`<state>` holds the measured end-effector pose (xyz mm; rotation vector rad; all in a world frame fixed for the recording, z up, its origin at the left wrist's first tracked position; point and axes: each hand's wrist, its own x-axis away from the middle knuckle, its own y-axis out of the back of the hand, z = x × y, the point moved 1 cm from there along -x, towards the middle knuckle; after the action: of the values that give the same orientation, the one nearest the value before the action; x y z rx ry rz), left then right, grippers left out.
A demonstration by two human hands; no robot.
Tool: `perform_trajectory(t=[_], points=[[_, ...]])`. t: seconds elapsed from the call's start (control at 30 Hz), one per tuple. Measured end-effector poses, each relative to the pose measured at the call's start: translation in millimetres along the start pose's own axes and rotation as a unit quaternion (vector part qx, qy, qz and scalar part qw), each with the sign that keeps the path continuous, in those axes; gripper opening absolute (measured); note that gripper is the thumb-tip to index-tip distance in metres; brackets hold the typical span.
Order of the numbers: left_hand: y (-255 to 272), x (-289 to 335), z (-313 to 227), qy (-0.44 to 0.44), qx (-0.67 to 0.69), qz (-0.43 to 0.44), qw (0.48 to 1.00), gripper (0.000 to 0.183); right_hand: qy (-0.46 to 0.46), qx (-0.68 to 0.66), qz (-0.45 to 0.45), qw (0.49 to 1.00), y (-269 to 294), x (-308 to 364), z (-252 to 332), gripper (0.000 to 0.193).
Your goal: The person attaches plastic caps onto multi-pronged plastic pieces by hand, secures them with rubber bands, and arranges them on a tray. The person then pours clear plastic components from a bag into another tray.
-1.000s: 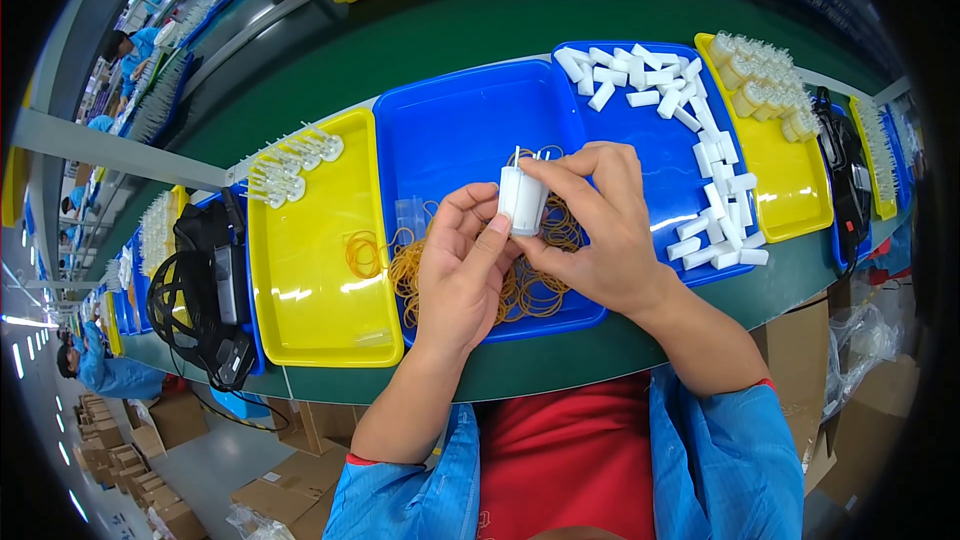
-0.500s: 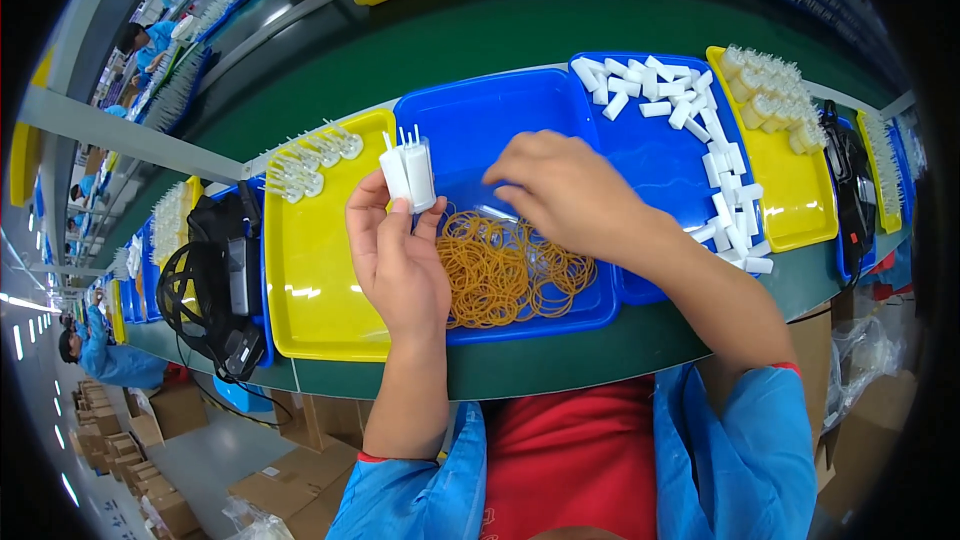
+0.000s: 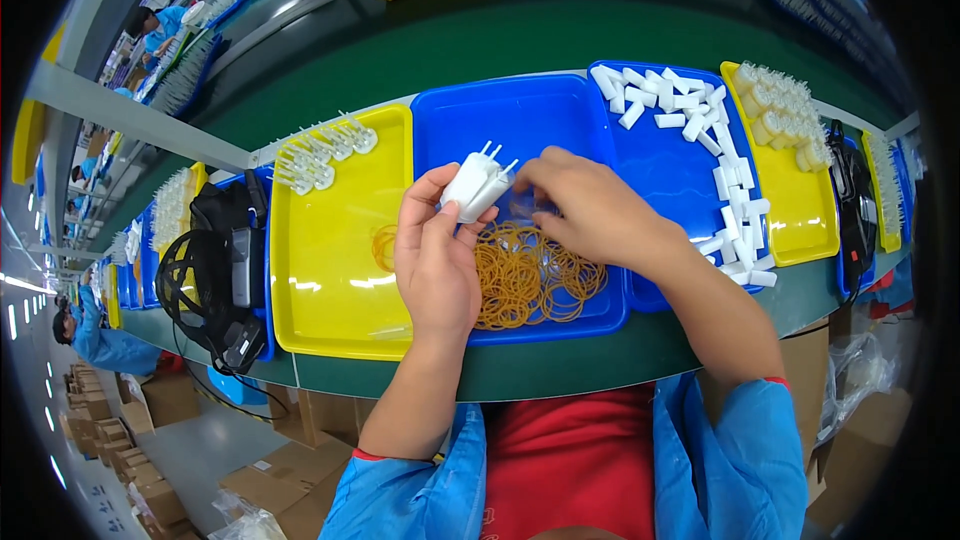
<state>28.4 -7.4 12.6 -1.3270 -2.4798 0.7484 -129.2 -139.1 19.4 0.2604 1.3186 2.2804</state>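
My left hand (image 3: 440,250) grips a small bundle of white plugs (image 3: 474,186) between thumb and fingers, their metal pins tilted up and to the right. Close by on the right, my right hand (image 3: 580,202) is curled with thumb and fingertips near together. Something clear and faint shows beside those fingertips, too indistinct to name. Below both hands a heap of orange rubber bands (image 3: 520,280) lies in the blue tray (image 3: 510,105). One loose orange band (image 3: 383,248) shows at the left edge of my left hand, above the yellow tray (image 3: 330,300).
Pinned clear pieces (image 3: 325,150) stand at the yellow tray's back. White blocks (image 3: 735,200) fill part of the right blue tray (image 3: 660,210). Beyond sits another yellow tray (image 3: 800,225) with cream pieces (image 3: 780,110). A black mesh item with cables (image 3: 200,275) lies far left.
The bundle in my left hand has moved right and tipped from upright toward the right. My right hand has come closer to it. A loose orange band now shows beside the left hand.
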Motion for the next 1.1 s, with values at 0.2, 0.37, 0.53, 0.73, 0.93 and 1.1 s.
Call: perform_trajectory(t=[0.2, 0.37, 0.53, 0.73, 0.93, 1.1], points=[[-5, 6, 5, 0.004, -0.052, 0.026, 0.998, 0.034, -0.080, -0.331, -0.111, 0.934, 38, 35, -3, 0.033], [-1, 9, 16, -0.003, -0.136, 0.044, 0.990, 0.031, -0.016, -0.461, -0.195, 0.866, 29, 52, -19, 0.031], [-7, 10, 19, -0.036, -0.133, 0.059, 0.989, 0.026, 0.014, -0.501, -0.223, 0.836, 27, 55, -19, 0.028], [-9, 11, 21, -0.066, -0.178, 0.108, 0.976, 0.033, -0.005, -0.499, -0.222, 0.837, 23, 60, -21, 0.023], [-10, 11, 20, -0.068, -0.181, 0.117, 0.974, 0.034, -0.036, -0.495, -0.215, 0.841, 20, 59, -20, 0.021], [-11, 12, 18, -0.088, -0.199, 0.131, 0.967, 0.033, -0.041, -0.464, -0.227, 0.855, 19, 59, -19, 0.020]])
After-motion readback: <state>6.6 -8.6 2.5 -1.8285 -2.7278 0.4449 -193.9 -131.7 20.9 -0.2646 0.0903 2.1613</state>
